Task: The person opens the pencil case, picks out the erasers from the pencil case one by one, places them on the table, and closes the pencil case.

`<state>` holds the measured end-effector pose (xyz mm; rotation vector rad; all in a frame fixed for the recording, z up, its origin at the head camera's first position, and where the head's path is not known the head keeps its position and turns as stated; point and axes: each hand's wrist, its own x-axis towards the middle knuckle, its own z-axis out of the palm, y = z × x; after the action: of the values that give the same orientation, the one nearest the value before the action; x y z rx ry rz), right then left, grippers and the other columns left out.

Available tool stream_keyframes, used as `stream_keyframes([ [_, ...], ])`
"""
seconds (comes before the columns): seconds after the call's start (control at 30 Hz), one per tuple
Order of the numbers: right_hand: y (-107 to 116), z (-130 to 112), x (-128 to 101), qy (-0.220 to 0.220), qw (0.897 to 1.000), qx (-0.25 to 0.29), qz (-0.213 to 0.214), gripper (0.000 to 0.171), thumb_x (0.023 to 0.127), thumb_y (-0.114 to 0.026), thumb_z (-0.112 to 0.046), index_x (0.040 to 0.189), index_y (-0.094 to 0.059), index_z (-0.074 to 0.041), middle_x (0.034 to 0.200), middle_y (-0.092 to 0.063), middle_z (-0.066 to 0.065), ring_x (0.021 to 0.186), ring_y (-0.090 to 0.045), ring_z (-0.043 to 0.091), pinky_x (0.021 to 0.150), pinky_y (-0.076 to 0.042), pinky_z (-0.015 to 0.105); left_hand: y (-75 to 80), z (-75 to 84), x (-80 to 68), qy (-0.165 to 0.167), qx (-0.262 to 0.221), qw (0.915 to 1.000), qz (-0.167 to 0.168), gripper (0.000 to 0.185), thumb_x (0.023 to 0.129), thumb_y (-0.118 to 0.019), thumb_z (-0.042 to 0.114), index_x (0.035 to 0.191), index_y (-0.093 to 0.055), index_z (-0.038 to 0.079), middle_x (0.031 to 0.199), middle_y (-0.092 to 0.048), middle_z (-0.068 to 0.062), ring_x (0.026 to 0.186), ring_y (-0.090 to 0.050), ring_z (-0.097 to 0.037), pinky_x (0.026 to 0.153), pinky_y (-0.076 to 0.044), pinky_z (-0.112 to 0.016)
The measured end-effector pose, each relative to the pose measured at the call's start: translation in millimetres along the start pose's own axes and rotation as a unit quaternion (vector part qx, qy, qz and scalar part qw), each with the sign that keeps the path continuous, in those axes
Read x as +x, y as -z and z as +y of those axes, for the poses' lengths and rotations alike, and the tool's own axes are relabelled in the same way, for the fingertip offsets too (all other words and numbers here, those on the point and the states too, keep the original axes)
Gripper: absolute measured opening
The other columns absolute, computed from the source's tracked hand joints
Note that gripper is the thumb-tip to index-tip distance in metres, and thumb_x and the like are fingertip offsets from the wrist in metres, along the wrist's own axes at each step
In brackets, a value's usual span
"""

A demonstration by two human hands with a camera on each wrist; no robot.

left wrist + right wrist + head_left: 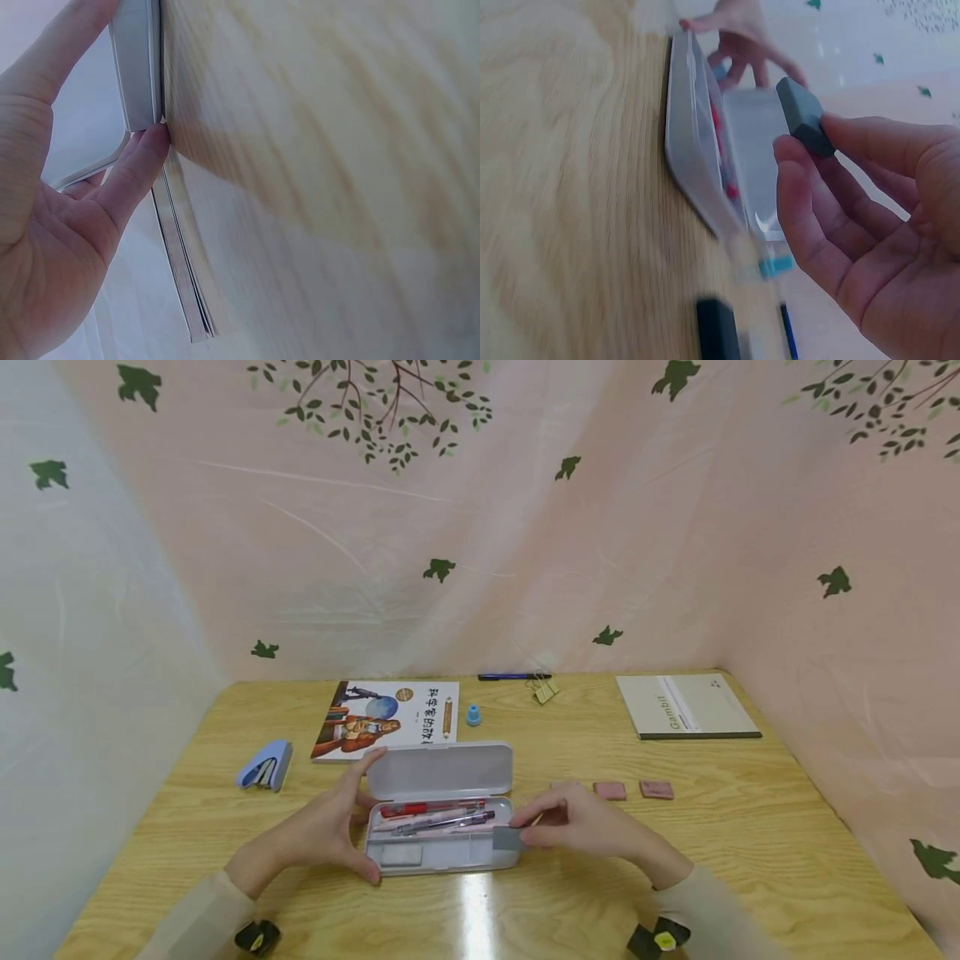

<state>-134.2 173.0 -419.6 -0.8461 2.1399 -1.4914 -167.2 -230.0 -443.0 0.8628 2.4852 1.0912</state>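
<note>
An open white pencil case (480,856) lies on the table with its lid (441,768) tipped back. Several pens (442,822), one of them red, fill its rear compartment, and a whitish eraser (401,856) lies at the left of the front one. My left hand (322,831) holds the left end of the case, thumb at the front corner and fingers by the hinge and lid. Between thumb and fingers, my right hand (581,822) pinches a grey eraser (804,116) above the right end of the front compartment.
Pink erasers (609,791) lie right of the case, one partly behind my right hand. A blue stapler (266,766) stands at left. Behind are a picture book (390,718), a small blue bell-shaped object (473,716), a pen (510,677), a binder clip (546,692) and a notebook (690,706).
</note>
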Motion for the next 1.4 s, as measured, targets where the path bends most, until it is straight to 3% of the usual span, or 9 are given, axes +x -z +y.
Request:
stream_keyframes([
  [0.23,44,25,-46,-0.015,1.0,-0.004,0.018,0.02,0.098,-0.068,-0.008,0.115,-0.074,-0.002,0.088,-0.069,0.019,0.07,-0.066,0.02,0.058,-0.058,0.035,0.0,1.1,0.0,0.004,0.002,1.0,0.002,0.145,0.06,-0.098,0.045,0.162,0.004,0.027,0.156,-0.027,-0.022,0.113,-0.063,-0.025,0.094,-0.055,-0.042],
  [0.3,56,31,-60,-0.034,0.999,-0.001,0.028,0.02,0.098,-0.067,-0.008,0.116,-0.074,-0.001,0.104,-0.068,0.027,0.083,-0.068,0.013,0.061,-0.059,0.036,-0.1,1.2,0.0,0.006,0.003,1.0,0.002,0.145,0.06,-0.098,0.045,0.162,0.004,0.027,0.156,-0.026,-0.023,0.114,-0.063,-0.025,0.094,-0.055,-0.043],
  [0.43,74,41,-82,-0.097,0.994,0.003,0.053,0.022,0.099,-0.066,-0.012,0.117,-0.073,-0.001,0.105,-0.069,0.027,0.084,-0.067,0.009,0.07,-0.058,0.031,-0.2,0.8,-0.1,0.006,0.006,1.0,0.002,0.146,0.059,-0.098,0.046,0.162,0.005,0.031,0.156,-0.026,-0.023,0.113,-0.063,-0.024,0.095,-0.055,-0.043],
  [0.53,82,47,-92,-0.126,0.99,0.002,0.058,0.025,0.1,-0.066,-0.015,0.119,-0.072,-0.001,0.081,-0.067,0.022,0.067,-0.063,0.016,0.076,-0.053,0.024,-0.4,0.3,0.0,0.005,0.007,1.0,0.002,0.145,0.059,-0.098,0.047,0.161,0.005,0.033,0.158,-0.024,-0.022,0.113,-0.063,-0.023,0.095,-0.055,-0.043],
  [0.73,84,61,-95,-0.114,0.992,-0.009,0.052,0.024,0.1,-0.065,-0.014,0.119,-0.072,-0.001,0.07,-0.062,0.019,0.058,-0.058,0.017,0.091,-0.037,0.01,-0.6,0.3,-0.1,0.0,0.006,1.0,0.003,0.146,0.059,-0.098,0.046,0.162,0.003,0.026,0.158,-0.022,-0.021,0.113,-0.063,-0.023,0.093,-0.056,-0.041],
  [0.8,83,63,-94,-0.108,0.993,-0.006,0.052,0.024,0.1,-0.065,-0.012,0.119,-0.071,0.002,0.071,-0.063,0.016,0.058,-0.058,0.014,0.087,-0.042,0.011,-0.6,0.7,-0.1,0.0,0.005,1.0,0.002,0.147,0.058,-0.098,0.046,0.162,0.003,0.024,0.158,-0.022,-0.021,0.113,-0.063,-0.023,0.093,-0.056,-0.04],
  [0.97,81,62,-93,-0.111,0.992,0.016,0.061,0.029,0.101,-0.063,-0.009,0.124,-0.065,0.01,0.085,-0.067,0.016,0.067,-0.062,0.012,0.058,-0.056,0.028,0.5,1.9,-0.2,0.007,0.013,0.9999,0.005,0.147,0.058,-0.097,0.048,0.162,0.004,0.026,0.158,-0.025,-0.02,0.113,-0.063,-0.023,0.095,-0.054,-0.044],
  [1.17,79,63,-93,-0.123,0.989,0.027,0.077,0.032,0.102,-0.062,-0.007,0.127,-0.06,0.011,0.107,-0.059,0.02,0.077,-0.066,0.016,0.059,-0.058,0.032,1.3,3.1,-0.1,0.007,0.022,0.9997,0.008,0.146,0.058,-0.097,0.05,0.162,0.004,0.029,0.156,-0.028,-0.021,0.113,-0.063,-0.024,0.097,-0.053,-0.047],
  [1.4,79,61,-93,-0.127,0.989,0.021,0.079,0.033,0.101,-0.063,-0.009,0.127,-0.059,0.011,0.108,-0.059,0.021,0.077,-0.066,0.019,0.06,-0.058,0.033,0.4,1.5,-0.5,0.001,0.023,0.9997,0.007,0.147,0.058,-0.097,0.049,0.162,0.004,0.028,0.158,-0.024,-0.02,0.113,-0.064,-0.023,0.096,-0.054,-0.044],
])
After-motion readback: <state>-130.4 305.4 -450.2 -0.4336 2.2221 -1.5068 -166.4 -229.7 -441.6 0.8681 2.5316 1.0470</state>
